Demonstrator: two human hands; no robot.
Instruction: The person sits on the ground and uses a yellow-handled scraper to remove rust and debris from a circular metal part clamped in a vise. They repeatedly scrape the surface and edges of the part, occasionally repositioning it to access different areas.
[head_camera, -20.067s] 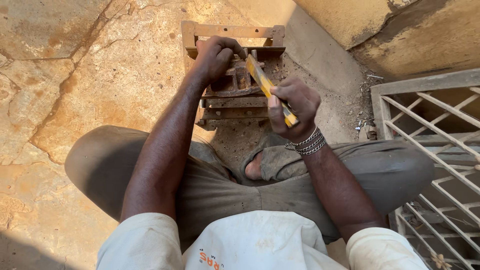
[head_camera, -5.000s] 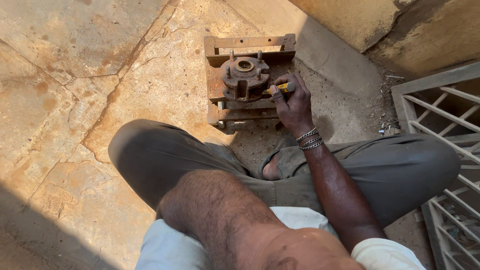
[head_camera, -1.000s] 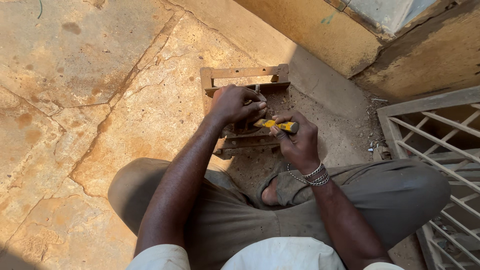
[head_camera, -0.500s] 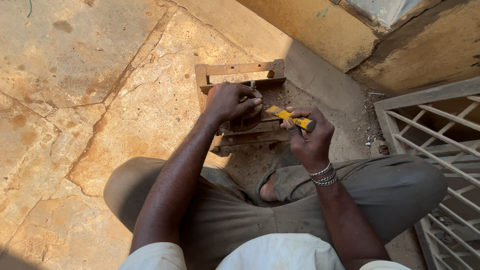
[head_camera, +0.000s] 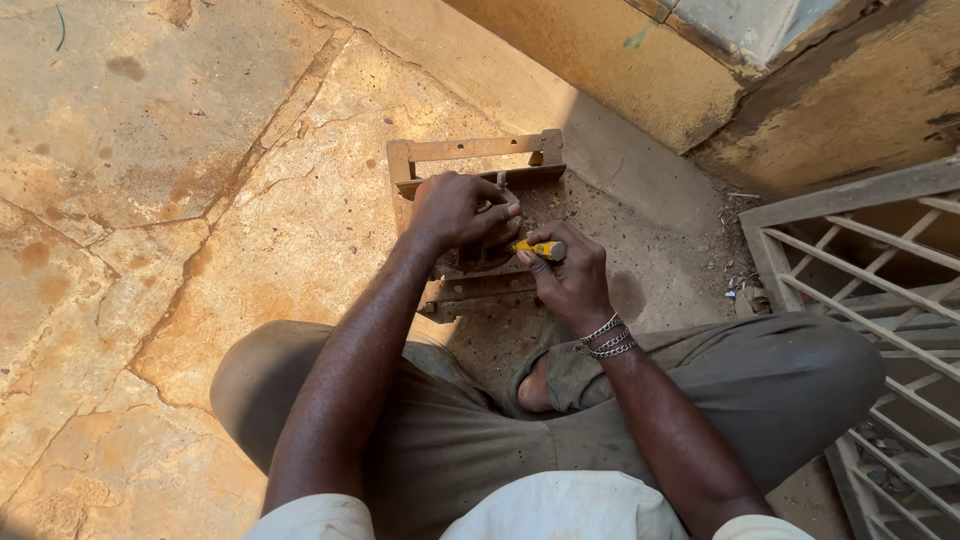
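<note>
I sit cross-legged on a stone floor. A rusty metal frame (head_camera: 470, 150) with a machine part in it lies in front of my knees. My left hand (head_camera: 458, 208) rests on top of the part and covers most of it, fingers curled over it. My right hand (head_camera: 572, 280) grips a yellow-handled screwdriver (head_camera: 538, 248), whose tip points left under my left hand's fingers. The tip itself is hidden. A metal chain bracelet sits on my right wrist.
A metal grille gate (head_camera: 860, 300) stands at the right, close to my right knee. A yellow wall base (head_camera: 640, 70) runs along the top. Dirt and small debris (head_camera: 735, 280) lie by the gate. Cracked stone slabs (head_camera: 150, 200) spread out to the left.
My right hand has turned the screwdriver from pointing out to the right to lying low and pointing into the part. My left hand stays on the part.
</note>
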